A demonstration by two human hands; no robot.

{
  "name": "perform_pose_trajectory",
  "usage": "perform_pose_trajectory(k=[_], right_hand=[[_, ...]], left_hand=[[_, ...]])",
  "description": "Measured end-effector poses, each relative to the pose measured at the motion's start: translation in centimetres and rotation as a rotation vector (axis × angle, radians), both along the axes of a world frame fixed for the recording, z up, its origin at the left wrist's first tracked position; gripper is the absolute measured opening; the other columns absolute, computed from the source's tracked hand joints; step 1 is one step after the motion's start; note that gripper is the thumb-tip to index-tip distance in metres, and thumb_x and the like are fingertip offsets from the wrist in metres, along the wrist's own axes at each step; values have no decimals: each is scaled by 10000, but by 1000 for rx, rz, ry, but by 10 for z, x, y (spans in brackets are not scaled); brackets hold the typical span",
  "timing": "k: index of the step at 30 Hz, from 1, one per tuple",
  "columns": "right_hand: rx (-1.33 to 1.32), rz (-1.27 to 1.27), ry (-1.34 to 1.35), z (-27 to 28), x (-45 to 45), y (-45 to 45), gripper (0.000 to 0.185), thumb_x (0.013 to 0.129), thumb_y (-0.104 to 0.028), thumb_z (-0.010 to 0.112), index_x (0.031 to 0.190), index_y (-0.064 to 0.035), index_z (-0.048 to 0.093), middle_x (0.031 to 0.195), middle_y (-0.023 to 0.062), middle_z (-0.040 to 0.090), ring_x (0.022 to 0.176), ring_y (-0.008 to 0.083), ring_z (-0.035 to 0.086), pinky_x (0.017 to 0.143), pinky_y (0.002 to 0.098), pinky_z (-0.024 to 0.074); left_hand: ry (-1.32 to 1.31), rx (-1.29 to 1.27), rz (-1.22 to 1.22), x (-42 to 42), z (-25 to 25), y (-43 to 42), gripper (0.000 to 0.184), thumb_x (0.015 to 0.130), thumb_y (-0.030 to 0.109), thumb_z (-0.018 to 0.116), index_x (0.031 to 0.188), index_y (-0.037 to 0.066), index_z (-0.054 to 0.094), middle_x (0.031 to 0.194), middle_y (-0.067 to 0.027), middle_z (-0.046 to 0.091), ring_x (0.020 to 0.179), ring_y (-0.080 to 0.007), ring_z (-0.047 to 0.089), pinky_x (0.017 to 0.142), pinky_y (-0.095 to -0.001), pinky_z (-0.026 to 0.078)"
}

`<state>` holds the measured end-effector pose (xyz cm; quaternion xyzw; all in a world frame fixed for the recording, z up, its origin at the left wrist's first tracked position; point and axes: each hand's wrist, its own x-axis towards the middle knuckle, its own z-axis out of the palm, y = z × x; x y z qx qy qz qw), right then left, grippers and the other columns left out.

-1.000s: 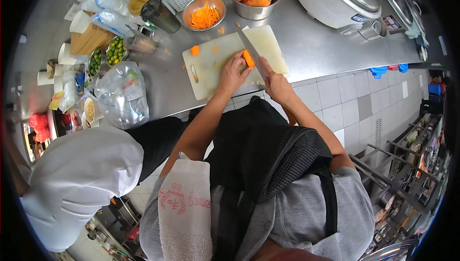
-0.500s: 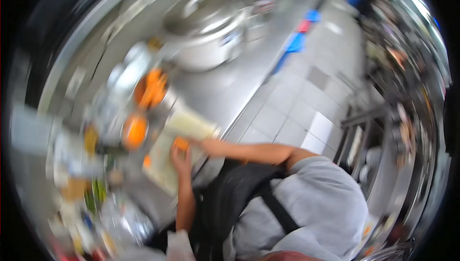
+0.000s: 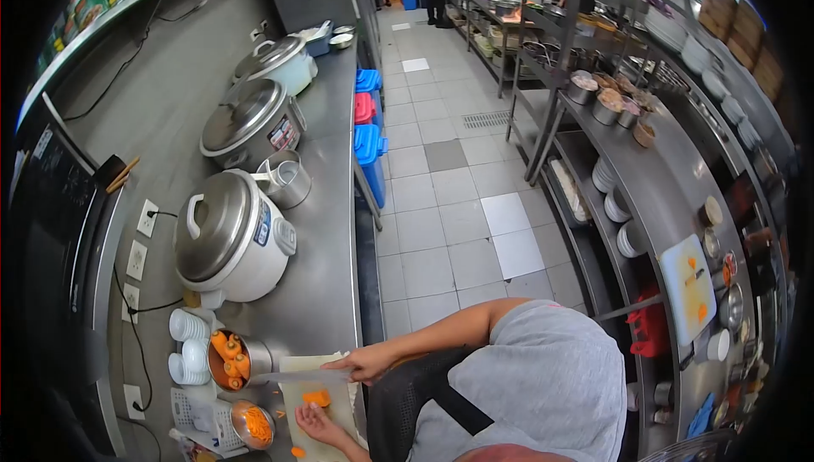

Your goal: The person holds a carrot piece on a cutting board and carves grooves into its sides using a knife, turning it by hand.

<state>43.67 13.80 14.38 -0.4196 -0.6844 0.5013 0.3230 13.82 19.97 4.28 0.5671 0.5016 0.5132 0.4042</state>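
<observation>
My right hand [image 3: 365,364] grips a knife, its wide blade [image 3: 307,375] pointing left across the far end of a pale cutting board [image 3: 337,404]. On the board lies a cut orange carrot piece [image 3: 316,397], just beyond the fingertips of my left hand [image 3: 316,425]. That hand rests with fingers loosely curled and somewhat apart, apparently holding nothing. A smaller carrot piece [image 3: 298,452] sits at the board's left edge. Left of the board are a metal bowl [image 3: 270,420] of shredded carrot and a metal pot [image 3: 260,359] of peeled carrots.
White cups [image 3: 193,354] and a white plastic basket [image 3: 222,425] stand by the wall. Farther along the steel counter are a large white rice cooker [image 3: 246,263], a metal jug [image 3: 292,182] and more cookers. Blue bins [image 3: 369,145] line the tiled aisle; shelving [image 3: 585,144] stands right.
The view has swung up and right, showing more of the aisle, and is sharper. My left hand has drawn back from the carrot piece it was touching. The knife blade now shows clearly.
</observation>
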Motion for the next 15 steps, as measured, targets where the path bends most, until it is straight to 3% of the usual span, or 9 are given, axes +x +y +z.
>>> perform_pose_trajectory(k=[1, 3, 5, 7, 9, 15], right_hand=[[11, 12, 31, 0, -3, -2, 800, 1028, -24, 489, 1714, -212, 122, 775, 94, 683, 631, 178, 694, 628, 339, 581], [77, -7, 67, -9, -14, -1, 794, 1031, -29, 506, 1712, -203, 138, 838, 116, 694, 648, 172, 694, 656, 330, 579], [147, -36, 101, -6, -20, -2, 788, 1034, -33, 524, 1711, -194, 155, 901, 138, 705, 664, 166, 694, 684, 321, 577], [-16, -14, 27, 17, -23, -7, 808, 1016, -28, 551, 1711, -175, 165, 1047, 174, 706, 779, 201, 710, 788, 317, 565], [37, -38, 5, 0, -32, -4, 817, 1007, -28, 566, 1709, -172, 175, 1136, 192, 697, 845, 223, 705, 827, 327, 554], [112, -66, 47, -23, -55, -1, 841, 980, -25, 602, 1706, -182, 207, 1404, 236, 621, 1008, 260, 672, 904, 356, 536]], left_hand=[[0, 0, -11, 11, 23, -3, 572, 1010, 187, 740, 1487, 36, 464, 1312, -134, 639, 1073, -216, 626, 895, -325, 511], [-318, -283, -141, 40, 73, -13, 517, 1028, 187, 719, 1458, 27, 480, 1286, -114, 648, 1040, -168, 625, 865, -299, 512], [-368, -323, -147, 52, 84, -12, 459, 1033, 180, 711, 1411, 25, 504, 1249, -109, 657, 1004, -152, 628, 843, -293, 513], [-418, -364, -156, 51, 87, -8, 400, 1038, 173, 703, 1364, 22, 527, 1211, -104, 667, 969, -136, 630, 821, -286, 515], [-378, -413, -163, 46, 82, -3, 284, 1044, 152, 689, 1263, 35, 551, 1099, -69, 679, 900, -112, 623, 778, -264, 518], [-440, -447, -246, 25, 73, 2, 210, 1039, 114, 687, 1183, 39, 554, 981, -43, 666, 822, -110, 609, 746, -252, 535]])
